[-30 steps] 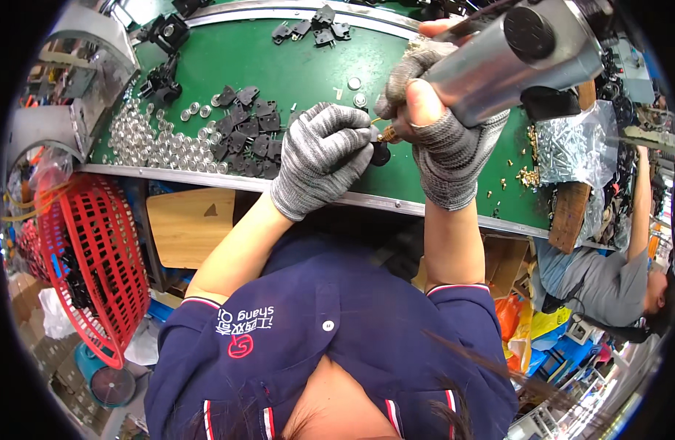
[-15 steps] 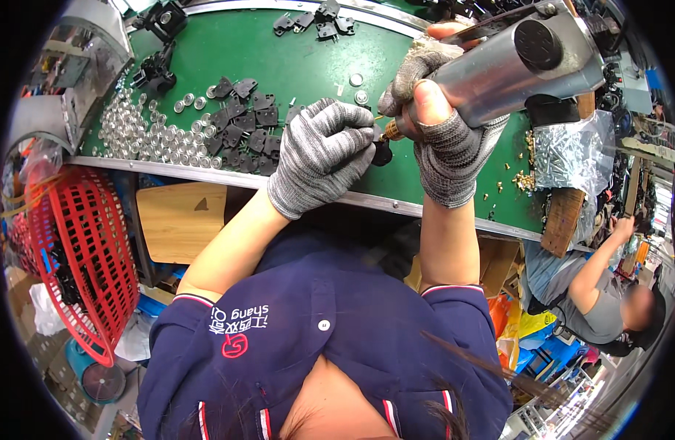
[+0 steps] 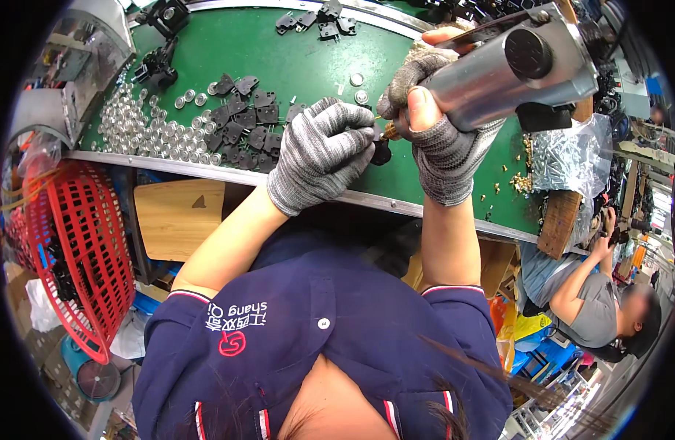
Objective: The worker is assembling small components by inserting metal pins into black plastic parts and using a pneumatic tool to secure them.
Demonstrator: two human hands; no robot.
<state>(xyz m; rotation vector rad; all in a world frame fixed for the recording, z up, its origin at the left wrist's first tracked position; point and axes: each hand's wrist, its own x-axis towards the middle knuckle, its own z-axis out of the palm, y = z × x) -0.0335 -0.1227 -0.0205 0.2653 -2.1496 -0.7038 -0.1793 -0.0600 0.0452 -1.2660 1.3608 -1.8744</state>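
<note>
My left hand [image 3: 321, 155], in a grey knit glove, is closed on a small black plastic part [image 3: 381, 152] above the bench's near edge. Most of that part is hidden by the fingers. My right hand [image 3: 446, 143], gloved with bare fingertips, is wrapped round a silver cylindrical power screwdriver [image 3: 506, 77]. The tool lies nearly level, its brass-coloured tip [image 3: 391, 131] right beside the black part; whether they touch I cannot tell. Left of my left hand lies a pile of black plastic parts [image 3: 242, 117], and beyond it many round silver metal pieces [image 3: 154, 132].
On the green bench [image 3: 279, 62], more black parts [image 3: 330, 20] lie at the far side. To the right are small brass pieces [image 3: 521, 181], a clear bag of screws [image 3: 570, 155] and a wooden block [image 3: 559, 224]. A red basket [image 3: 84, 253] stands left; a co-worker [image 3: 594, 308] sits right.
The screwdriver and my right hand have shifted slightly left. My left hand stays almost in place. At the right, the co-worker's hands have come up together.
</note>
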